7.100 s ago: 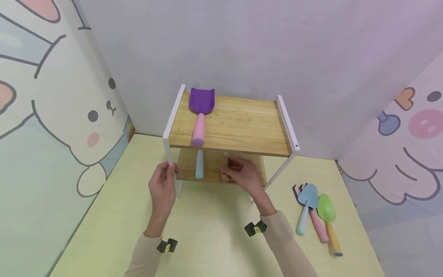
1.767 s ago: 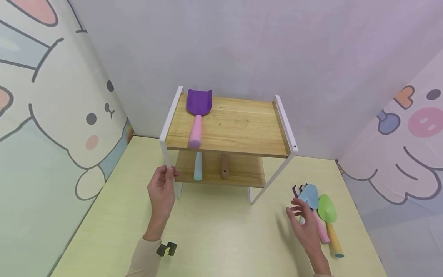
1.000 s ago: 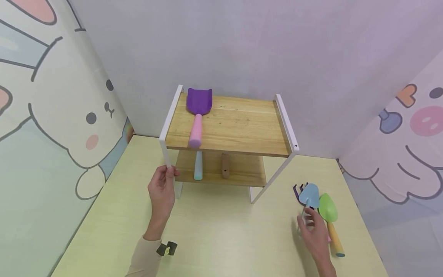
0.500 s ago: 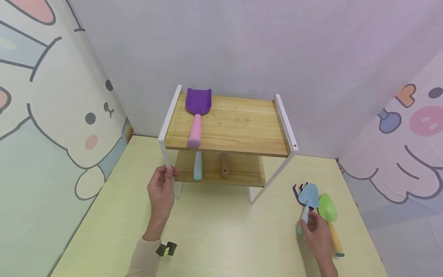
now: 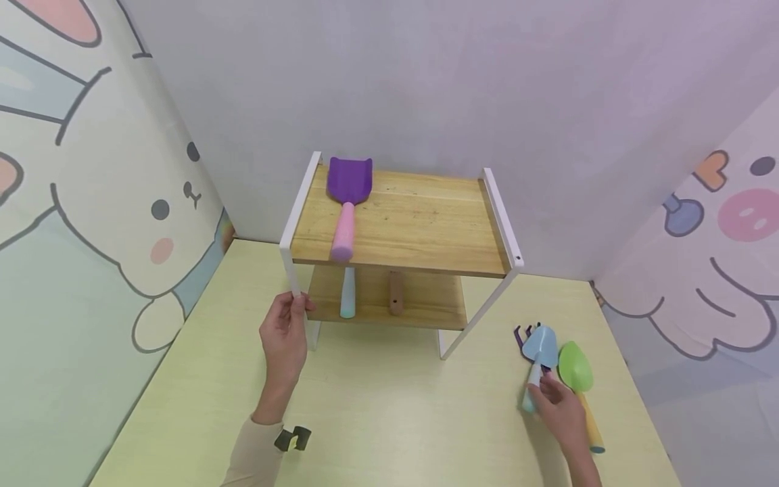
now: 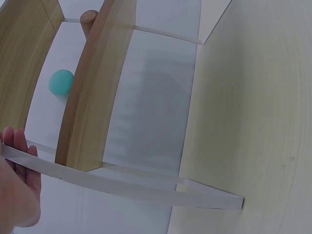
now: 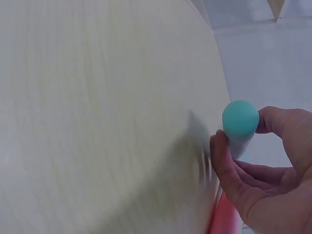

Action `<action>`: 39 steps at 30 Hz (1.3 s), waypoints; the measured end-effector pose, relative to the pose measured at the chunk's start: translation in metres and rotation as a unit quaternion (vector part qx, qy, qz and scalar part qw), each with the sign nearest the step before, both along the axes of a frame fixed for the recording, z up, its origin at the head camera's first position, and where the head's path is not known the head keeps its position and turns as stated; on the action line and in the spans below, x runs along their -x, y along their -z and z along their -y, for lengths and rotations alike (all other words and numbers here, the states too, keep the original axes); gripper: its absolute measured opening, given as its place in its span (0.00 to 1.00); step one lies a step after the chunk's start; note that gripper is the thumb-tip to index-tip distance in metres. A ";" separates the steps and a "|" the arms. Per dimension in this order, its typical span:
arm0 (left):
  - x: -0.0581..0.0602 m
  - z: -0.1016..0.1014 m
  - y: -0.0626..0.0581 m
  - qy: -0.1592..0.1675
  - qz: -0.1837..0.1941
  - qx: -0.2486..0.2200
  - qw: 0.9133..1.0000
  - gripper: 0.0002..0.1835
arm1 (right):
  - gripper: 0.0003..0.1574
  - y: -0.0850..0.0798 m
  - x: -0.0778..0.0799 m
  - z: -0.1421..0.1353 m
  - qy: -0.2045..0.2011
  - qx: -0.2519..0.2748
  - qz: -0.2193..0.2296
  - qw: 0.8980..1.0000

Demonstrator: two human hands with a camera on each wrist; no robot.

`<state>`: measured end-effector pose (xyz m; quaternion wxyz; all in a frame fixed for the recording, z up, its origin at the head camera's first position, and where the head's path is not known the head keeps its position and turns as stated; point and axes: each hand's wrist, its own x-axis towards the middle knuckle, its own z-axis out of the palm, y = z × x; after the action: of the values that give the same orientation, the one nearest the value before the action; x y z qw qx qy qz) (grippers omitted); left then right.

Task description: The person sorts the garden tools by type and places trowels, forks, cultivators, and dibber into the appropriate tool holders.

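At the right of the table my right hand (image 5: pixel 561 409) pinches the pale blue handle of a light blue garden trowel (image 5: pixel 540 346). In the right wrist view, thumb and fingers stand on either side of that handle, near its teal end (image 7: pixel 240 118). Under the trowel lies a purple hand rake (image 5: pixel 519 336), its pink handle (image 7: pixel 225 214) mostly hidden by my hand in the head view. Just right of it is a green trowel (image 5: pixel 575 366) with an orange handle. My left hand (image 5: pixel 285 338) grips the white front left post (image 5: pixel 292 274) of a two-tier wooden shelf (image 5: pixel 438 226).
A purple scoop (image 5: pixel 349 179) with a pink handle lies on the upper shelf at left. On the lower shelf are a pale blue handle (image 5: pixel 347 294) and a brown wooden handle (image 5: pixel 396 292), their far ends hidden. Curtains with cartoon animals (image 5: pixel 122 182) enclose the table.
My right hand left the brown-handled tool on the lower shelf, moved right to the tools on the table, and took hold of the light blue trowel's handle. My left hand stayed on the post.
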<state>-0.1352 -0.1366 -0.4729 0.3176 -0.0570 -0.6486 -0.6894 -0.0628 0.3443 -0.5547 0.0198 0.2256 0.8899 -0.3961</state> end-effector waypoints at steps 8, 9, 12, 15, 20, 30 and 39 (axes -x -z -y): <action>0.000 0.000 -0.001 0.001 -0.006 -0.002 1.000 0.08 | 0.45 -0.004 -0.001 -0.005 0.031 0.141 0.008 0.990; 0.000 0.000 -0.001 0.001 -0.007 -0.001 1.000 0.08 | 0.46 -0.005 -0.002 -0.006 0.034 0.153 0.011 0.988; 0.002 0.000 0.000 0.003 -0.008 0.000 1.000 0.08 | 0.47 -0.007 -0.005 -0.005 0.038 0.167 0.019 0.985; 0.002 -0.001 0.000 0.004 -0.009 0.003 1.000 0.08 | 0.47 -0.010 -0.007 -0.004 0.034 0.167 0.020 0.985; 0.003 -0.001 0.001 0.007 -0.005 0.007 1.000 0.08 | 0.48 -0.017 -0.011 -0.002 0.028 0.164 0.016 0.986; 0.001 -0.001 0.000 0.005 -0.007 0.012 1.000 0.08 | 0.46 -0.033 -0.019 0.007 0.026 0.166 -0.020 0.986; 0.000 0.001 0.000 0.004 -0.008 0.012 1.000 0.08 | 0.40 -0.046 -0.027 0.016 0.008 0.224 -0.079 0.971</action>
<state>-0.1348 -0.1379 -0.4732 0.3188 -0.0686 -0.6539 -0.6827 -0.0358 0.3279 -0.5090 -0.0033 0.1902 0.7757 -0.6018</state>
